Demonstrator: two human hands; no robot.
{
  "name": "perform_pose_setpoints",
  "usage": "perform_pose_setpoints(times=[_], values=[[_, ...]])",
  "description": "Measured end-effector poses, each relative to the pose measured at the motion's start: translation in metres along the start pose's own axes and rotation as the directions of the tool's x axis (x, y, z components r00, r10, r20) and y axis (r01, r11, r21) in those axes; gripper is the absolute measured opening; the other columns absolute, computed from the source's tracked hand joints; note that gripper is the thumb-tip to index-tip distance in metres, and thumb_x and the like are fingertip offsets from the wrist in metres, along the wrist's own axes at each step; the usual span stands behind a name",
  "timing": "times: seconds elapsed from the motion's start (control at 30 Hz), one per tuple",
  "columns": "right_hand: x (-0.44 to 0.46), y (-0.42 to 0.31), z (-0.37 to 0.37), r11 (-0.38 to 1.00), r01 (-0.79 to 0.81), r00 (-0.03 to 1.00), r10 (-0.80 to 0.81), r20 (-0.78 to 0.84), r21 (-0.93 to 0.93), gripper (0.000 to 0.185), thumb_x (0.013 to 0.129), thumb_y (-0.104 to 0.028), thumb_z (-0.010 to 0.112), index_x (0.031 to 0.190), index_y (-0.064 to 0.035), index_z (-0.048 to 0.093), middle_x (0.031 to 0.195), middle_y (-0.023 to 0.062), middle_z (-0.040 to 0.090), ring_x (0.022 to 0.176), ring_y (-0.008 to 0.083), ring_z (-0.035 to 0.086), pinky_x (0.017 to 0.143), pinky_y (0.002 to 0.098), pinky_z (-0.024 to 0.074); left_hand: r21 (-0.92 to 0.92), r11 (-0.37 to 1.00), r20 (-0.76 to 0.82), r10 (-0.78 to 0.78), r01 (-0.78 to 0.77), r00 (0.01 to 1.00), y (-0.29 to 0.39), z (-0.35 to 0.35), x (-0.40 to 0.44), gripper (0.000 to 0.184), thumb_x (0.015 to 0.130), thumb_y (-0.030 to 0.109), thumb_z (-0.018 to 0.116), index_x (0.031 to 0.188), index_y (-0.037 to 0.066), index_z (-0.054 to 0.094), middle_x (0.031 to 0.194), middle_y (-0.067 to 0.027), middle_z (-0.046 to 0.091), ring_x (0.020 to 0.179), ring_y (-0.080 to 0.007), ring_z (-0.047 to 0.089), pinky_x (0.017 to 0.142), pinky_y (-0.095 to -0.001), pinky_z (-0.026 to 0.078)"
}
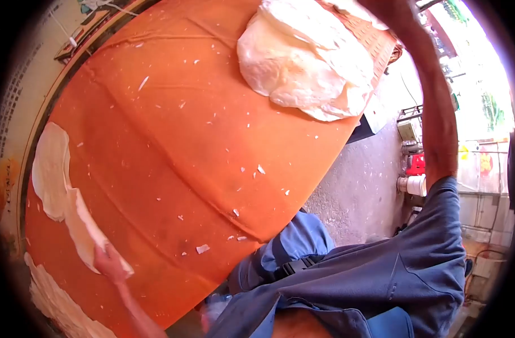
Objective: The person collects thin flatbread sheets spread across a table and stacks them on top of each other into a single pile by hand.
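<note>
At the lower left, my left hand (111,263) has its fingers closed on the lower end of a long, narrow pale sheet (80,217), which lies on an orange cloth (173,141). My right arm reaches up along the right side. Only part of my right hand (378,8) shows at the top edge, its fingers hidden, near a large crumpled heap of whitish sheets (308,67). Another pale, ragged sheet (60,298) lies at the bottom left.
Small white scraps (203,248) are scattered over the orange cloth. Past its right edge are grey floor (359,180), a white container (413,185) and a red object (417,164). A pale board with writing (21,112) borders the left.
</note>
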State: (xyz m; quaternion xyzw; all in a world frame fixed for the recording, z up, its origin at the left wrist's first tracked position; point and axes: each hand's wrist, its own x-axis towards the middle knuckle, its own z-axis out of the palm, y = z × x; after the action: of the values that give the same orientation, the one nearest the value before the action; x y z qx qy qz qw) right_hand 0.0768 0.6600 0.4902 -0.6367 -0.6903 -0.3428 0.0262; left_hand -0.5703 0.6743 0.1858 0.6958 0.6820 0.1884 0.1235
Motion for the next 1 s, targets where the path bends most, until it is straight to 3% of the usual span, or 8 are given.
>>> perform_pose_setpoints(times=[0.07, 0.13, 0.2, 0.27, 0.33, 0.5, 0.83, 1.0], values=[[-0.039, 0.035, 0.075, 0.753, -0.519, 0.854, 0.442, 0.273, 0.405, 0.012, 0.089, -0.004, 0.063, 0.097, -0.0019, 0.071, 0.084, 0.0084, 0.07, 0.072, 0.0175, 0.065, 0.065, 0.0317, 0.0527, -0.058, 0.998, 0.208, -0.005, 0.018, 0.978, 0.065, 0.007, -0.023, 0.025, 0.094, 0.017, 0.06, 0.102, -0.007, 0.061, 0.079, -0.0202, 0.063, 0.071, -0.0245, 0.061, 0.065, -0.0418, 0.047], [-0.087, 0.03, 0.157, 0.989, -0.057, 0.888, 0.114, 0.445, -0.139, 0.037, 0.087, -0.009, 0.064, 0.123, -0.0016, 0.061, 0.083, 0.0125, 0.071, 0.073, 0.0263, 0.069, 0.072, 0.0378, 0.0557, -0.216, 0.974, 0.191, 0.107, -0.065, 0.976, 0.108, 0.036, -0.053, 0.021, 0.093, 0.016, 0.062, 0.091, -0.005, 0.06, 0.068, -0.0133, 0.055, 0.062, -0.0159, 0.052, 0.056, -0.0396, 0.043], [-0.136, -0.017, 0.19, 0.954, -0.178, 0.787, -0.009, 0.617, 0.241, 0.052, 0.088, -0.029, 0.06, 0.134, -0.0061, 0.053, 0.095, 0.0144, 0.066, 0.086, 0.0288, 0.066, 0.08, 0.0402, 0.0536, -0.279, 0.931, 0.211, 0.298, -0.235, 0.931, 0.163, 0.058, -0.077, 0.015, 0.086, 0.01, 0.064, 0.078, 0.0, 0.058, 0.064, -0.0166, 0.055, 0.057, -0.0325, 0.055, 0.053, -0.0444, 0.041], [-0.164, -0.105, 0.162, 0.55, -0.51, 0.728, -0.134, 0.672, 0.661, 0.069, 0.092, -0.058, 0.059, 0.136, -0.0046, 0.053, 0.104, 0.0071, 0.065, 0.085, 0.0209, 0.066, 0.079, 0.0331, 0.0546, -0.312, 0.879, 0.271, 0.447, -0.361, 0.853, 0.245, 0.057, -0.095, 0.015, 0.083, 0.008, 0.064, 0.073, 0.003, 0.055, 0.062, -0.0168, 0.052, 0.056, -0.0353, 0.053, 0.051, -0.0467, 0.041], [-0.175, -0.165, 0.125, -0.309, -0.933, 0.31, -0.425, 0.85, 0.186, 0.066, 0.093, -0.061, 0.056, 0.128, -0.005, 0.058, 0.099, 0.0104, 0.066, 0.074, 0.0189, 0.065, 0.069, 0.0305, 0.0561, -0.443, 0.797, 0.235, 0.545, -0.41, 0.805, 0.292, 0.079, -0.112, 0.014, 0.082, 0.008, 0.064, 0.073, 0.003, 0.055, 0.065, -0.0164, 0.055, 0.059, -0.035, 0.056, 0.052, -0.0475, 0.043], [-0.185, -0.182, 0.133, -0.544, -0.749, 0.613, -0.353, 0.707, 0.377, 0.038, 0.085, -0.023, 0.061, 0.113, 0.0011, 0.066, 0.088, 0.0046, 0.067, 0.075, 0.0125, 0.063, 0.065, 0.0288, 0.0522, -0.412, 0.664, 0.147, 0.724, -0.624, 0.674, 0.359, 0.111, -0.123, 0.017, 0.084, 0.016, 0.066, 0.082, 0.0, 0.059, 0.073, -0.0158, 0.059, 0.064, -0.0339, 0.06, 0.056, -0.0435, 0.047], [-0.016, 0.058, 0.008, -0.048, -0.229, 0.907, 0.352, 0.231, 0.972, 0.02, 0.091, -0.005, 0.062, 0.11, -0.0009, 0.067, 0.087, 0.0088, 0.071, 0.077, 0.0181, 0.067, 0.069, 0.031, 0.0558, -0.522, 0.82, 0.147, 0.356, -0.233, 0.923, 0.32, 0.084, -0.091, 0.024, 0.09, 0.016, 0.066, 0.108, -0.001, 0.067, 0.093, -0.0141, 0.069, 0.082, -0.0236, 0.068, 0.069, -0.0326, 0.055], [-0.08, 0.08, 0.097, 0.858, -0.134, 0.987, 0.073, 0.141, 0.496, 0.033, 0.09, -0.007, 0.06, 0.123, -0.0047, 0.061, 0.11, 0.0157, 0.065, 0.1, 0.0287, 0.062, 0.087, 0.04, 0.0503, -0.551, 0.831, 0.159, 0.189, -0.072, 0.969, 0.24, 0.125, -0.045, 0.023, 0.09, 0.016, 0.069, 0.108, 0.003, 0.068, 0.092, -0.0142, 0.071, 0.083, -0.0231, 0.071, 0.069, -0.0313, 0.056]])
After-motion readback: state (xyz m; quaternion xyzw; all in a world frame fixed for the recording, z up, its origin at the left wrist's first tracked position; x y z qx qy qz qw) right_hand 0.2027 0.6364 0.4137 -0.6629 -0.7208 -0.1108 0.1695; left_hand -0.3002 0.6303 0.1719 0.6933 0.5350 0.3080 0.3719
